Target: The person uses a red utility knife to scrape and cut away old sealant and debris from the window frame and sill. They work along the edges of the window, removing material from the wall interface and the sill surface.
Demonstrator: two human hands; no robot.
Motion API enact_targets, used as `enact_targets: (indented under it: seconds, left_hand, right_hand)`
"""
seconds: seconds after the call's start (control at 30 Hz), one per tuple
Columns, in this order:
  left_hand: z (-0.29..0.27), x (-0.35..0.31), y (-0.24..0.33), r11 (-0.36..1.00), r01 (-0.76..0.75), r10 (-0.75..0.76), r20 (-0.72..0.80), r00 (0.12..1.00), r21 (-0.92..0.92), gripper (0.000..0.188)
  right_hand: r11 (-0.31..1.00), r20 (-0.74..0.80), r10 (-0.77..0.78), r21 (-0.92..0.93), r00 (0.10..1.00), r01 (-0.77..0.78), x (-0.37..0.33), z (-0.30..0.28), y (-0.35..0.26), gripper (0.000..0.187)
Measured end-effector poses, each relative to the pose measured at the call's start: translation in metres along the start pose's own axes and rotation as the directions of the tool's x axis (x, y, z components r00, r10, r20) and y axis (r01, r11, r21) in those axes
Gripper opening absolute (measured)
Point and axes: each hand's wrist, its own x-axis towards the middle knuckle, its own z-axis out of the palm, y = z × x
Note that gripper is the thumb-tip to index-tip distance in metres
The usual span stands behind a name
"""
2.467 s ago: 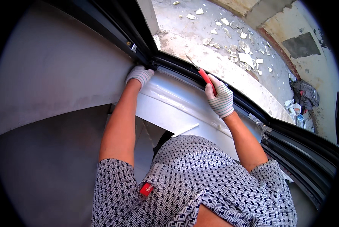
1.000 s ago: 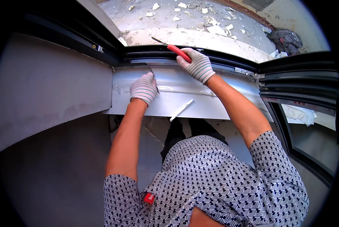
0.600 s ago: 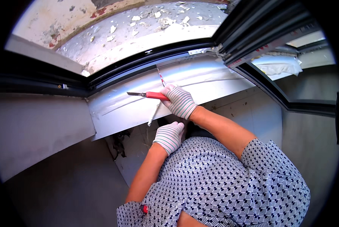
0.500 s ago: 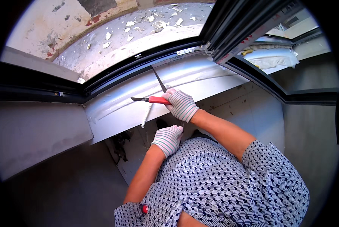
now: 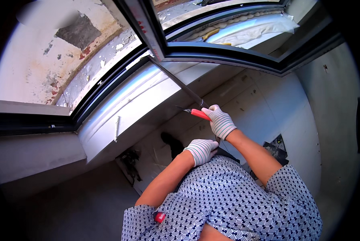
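My right hand [image 5: 221,121], in a striped knit glove with bare fingertips, is closed round a red-handled utility knife [image 5: 200,114], its dark blade out and pointing left. The same hand grips a long dark flat strip [image 5: 180,83], which runs up taut to the lower corner of the window frame. A short dark length of it shows below the right hand, by the fingertips of my left hand [image 5: 202,152]. My left hand, gloved the same way, is closed in front of my waist; its fingertips are partly hidden.
The white windowsill [image 5: 119,106] carries a thin white stick-like piece [image 5: 117,128] at its edge. An opened black-framed window sash [image 5: 228,54] hangs over the right part. Beyond it lie white sheeting [image 5: 252,32] and a yellow-handled tool [image 5: 210,34]. Dark scraps [image 5: 129,162] lie on the floor.
My view has turned to the right. My right hand has drawn back from the sill with the knife, and a longer stretch of strip now shows between it and the frame.
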Motion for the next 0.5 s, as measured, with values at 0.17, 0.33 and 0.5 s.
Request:
enact_targets:
  seconds: [0.17, 0.33, 0.5]
  left_hand:
    - [-0.004, 0.011, 0.004, 0.999, 0.031, -0.026, 0.129, 0.991, -0.035, 0.035]
    - [-0.045, 0.002, 0.001, 0.991, 0.069, -0.056, 0.117, 0.992, -0.111, 0.047]
    - [-0.103, 0.012, -0.012, 0.956, -0.038, -0.035, -0.24, 0.97, -0.292, 0.039]
  right_hand:
    - [0.982, 0.024, 0.186, -0.049, 0.982, -0.184, -0.035, -0.015, 0.028, 0.026]
    - [0.971, -0.059, 0.194, -0.129, 0.979, -0.201, -0.081, 0.004, 0.06, 0.038]
    - [0.8, 0.005, 0.593, 0.116, 0.805, -0.589, -0.116, 0.017, 0.083, 0.05]
